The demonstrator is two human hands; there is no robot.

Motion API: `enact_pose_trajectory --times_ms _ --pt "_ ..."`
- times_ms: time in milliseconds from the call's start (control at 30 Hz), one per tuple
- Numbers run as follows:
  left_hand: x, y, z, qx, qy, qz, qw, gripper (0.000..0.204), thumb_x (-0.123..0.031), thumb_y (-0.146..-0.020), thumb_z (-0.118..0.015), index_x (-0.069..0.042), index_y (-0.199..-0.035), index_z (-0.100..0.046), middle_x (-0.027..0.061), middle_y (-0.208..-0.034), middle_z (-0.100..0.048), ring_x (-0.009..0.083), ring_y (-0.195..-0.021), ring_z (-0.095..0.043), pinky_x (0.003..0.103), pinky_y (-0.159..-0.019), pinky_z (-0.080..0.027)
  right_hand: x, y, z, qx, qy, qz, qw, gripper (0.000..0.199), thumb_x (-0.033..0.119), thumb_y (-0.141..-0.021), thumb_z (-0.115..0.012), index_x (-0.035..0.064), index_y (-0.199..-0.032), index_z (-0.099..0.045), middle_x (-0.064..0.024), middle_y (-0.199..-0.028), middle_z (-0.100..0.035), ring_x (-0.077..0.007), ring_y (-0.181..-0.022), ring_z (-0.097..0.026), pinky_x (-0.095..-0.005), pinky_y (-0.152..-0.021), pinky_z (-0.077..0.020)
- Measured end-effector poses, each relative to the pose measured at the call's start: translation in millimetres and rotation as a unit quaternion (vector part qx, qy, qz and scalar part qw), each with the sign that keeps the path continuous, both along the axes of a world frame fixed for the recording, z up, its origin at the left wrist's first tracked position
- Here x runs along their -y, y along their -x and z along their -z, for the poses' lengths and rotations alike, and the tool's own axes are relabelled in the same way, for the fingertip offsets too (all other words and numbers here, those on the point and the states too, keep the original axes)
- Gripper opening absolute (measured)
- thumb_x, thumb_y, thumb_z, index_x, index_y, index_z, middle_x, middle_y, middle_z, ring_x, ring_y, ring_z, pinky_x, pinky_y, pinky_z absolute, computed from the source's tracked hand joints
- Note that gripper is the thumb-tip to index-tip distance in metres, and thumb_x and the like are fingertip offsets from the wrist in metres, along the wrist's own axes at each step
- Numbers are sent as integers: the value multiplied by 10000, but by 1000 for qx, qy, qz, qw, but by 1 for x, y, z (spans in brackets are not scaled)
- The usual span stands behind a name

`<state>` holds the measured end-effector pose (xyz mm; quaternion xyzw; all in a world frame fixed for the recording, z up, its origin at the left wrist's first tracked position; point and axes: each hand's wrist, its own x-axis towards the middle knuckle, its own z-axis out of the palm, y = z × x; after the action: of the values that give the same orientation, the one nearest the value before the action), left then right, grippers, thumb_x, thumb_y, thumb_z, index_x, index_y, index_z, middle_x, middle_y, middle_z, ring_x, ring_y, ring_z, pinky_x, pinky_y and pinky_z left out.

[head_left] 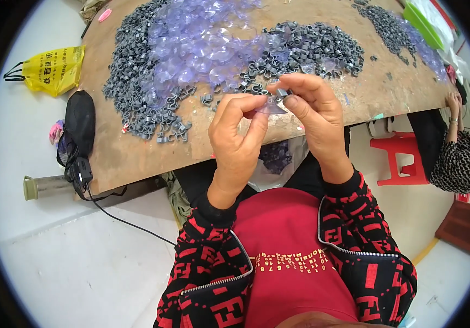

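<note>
Plastic piece, clear and purplish, sits between thumb and index finger of my left hand, on my side of the purplish heap, while my right hand pinches a grey clip right beside it; I can't tell whether they touch. I'd judge it best to steady the piece by its rim, line up the clip squarely, and press evenly.

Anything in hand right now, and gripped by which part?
Left hand: clear plastic piece, pinched at its left edge. Right hand: small grey clip, between thumb and fingers; exact spot too small to tell.
</note>
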<state>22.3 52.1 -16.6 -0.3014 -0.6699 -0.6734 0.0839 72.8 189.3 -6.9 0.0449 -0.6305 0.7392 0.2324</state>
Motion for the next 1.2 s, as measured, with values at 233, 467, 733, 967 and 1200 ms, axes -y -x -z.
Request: enact_pose_trajectory --times_ms 233,467,733,967,1200 --pt "1 -4 5 75 -32 6 997 152 45 -823 -606 15 -972 -620 80 -902 -622 125 -781 -595 238 -709 -475 -1 -4 7 25 -68 34 997 250 -15 -866 -585 -5 -1116 -588 -76 -1056 -615 -147 -996 -566 -275 -882 -432" --pt "1 -6 3 157 -79 68 982 127 36 -863 -583 14 -986 -607 68 -960 -615 103 -845 -585 225 -749 -464 -8 -10 3 19 -253 94 963 261 -2 -844 -620 -6 -1103 -590 -71 -1025 -618 -127 -933 -562 -256 -828 -431" --pt "2 2 8 109 -46 75 990 134 35 -856 -594 13 -987 -610 74 -991 -598 108 -861 -573 220 -749 -458 -5 -6 7 18 -214 80 973 224 -9 -838 -622 8 -1061 -616 -78 -951 -634 -124 -804 -588 -256 -746 -446" --pt "5 -1 9 146 -30 46 988 113 49 -826 -611 20 -932 -638 62 -903 -611 99 -762 -570 228 -663 -461 -11 1 21 -142 -450 169 865 269 -45 -763 -675 28 -1016 -620 -90 -879 -663 -212 -740 -600 -289 -657 -438" --pt "6 1 8 126 23 43 991 144 69 -796 -603 19 -924 -645 59 -843 -610 90 -708 -562 229 -615 -450 -12 0 40 -163 -453 160 862 259 -74 -768 -654 35 -1001 -621 -94 -897 -665 -219 -748 -610 -289 -659 -449"
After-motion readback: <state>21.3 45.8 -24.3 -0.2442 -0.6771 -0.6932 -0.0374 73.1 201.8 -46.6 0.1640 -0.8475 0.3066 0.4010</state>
